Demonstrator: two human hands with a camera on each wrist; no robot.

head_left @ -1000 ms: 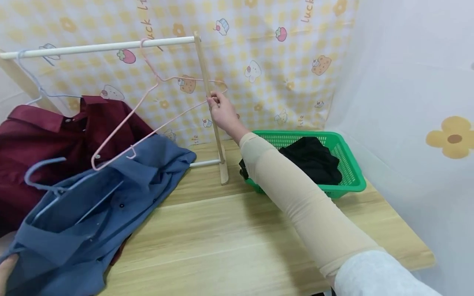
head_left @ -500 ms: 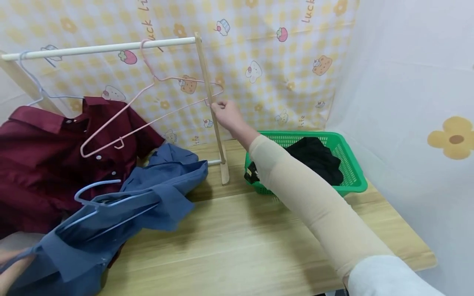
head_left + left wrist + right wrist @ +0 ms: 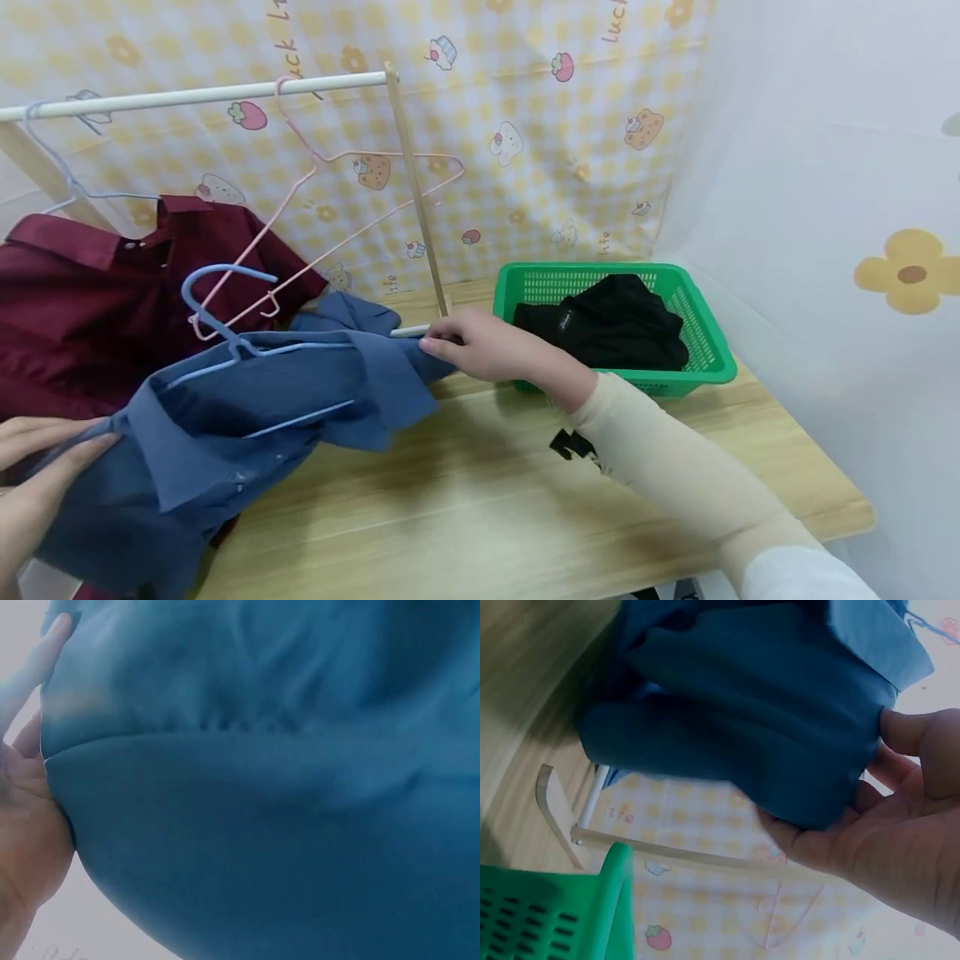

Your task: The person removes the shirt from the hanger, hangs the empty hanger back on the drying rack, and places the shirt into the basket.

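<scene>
A blue shirt [image 3: 262, 425] is spread on a blue hanger [image 3: 238, 343], whose hook points up. My left hand [image 3: 52, 467] pinches one shoulder of the shirt at the left edge of the head view. At the opposite shoulder, my right hand [image 3: 491, 346] holds the cloth between thumb and fingers. In the right wrist view the thumb of that hand [image 3: 900, 802] lies on one side of the blue cloth [image 3: 765, 712] and the fingers curl beneath it. Blue cloth [image 3: 247, 825] fills most of the left wrist view, with the left hand [image 3: 30, 817] along its edge.
A rack with a white rail [image 3: 187, 97] stands behind. From it hang an empty pink hanger [image 3: 367, 229] and a maroon shirt [image 3: 67, 308] on a pale blue hanger [image 3: 71, 179]. A green basket [image 3: 693, 321] with black clothing [image 3: 615, 325] sits at the right of the wooden table [image 3: 450, 500].
My right hand has left the pink hanger and come down onto the blue shirt's shoulder. The left hand has brought the shirt and its hanger up and rightward. The pink hanger has swung.
</scene>
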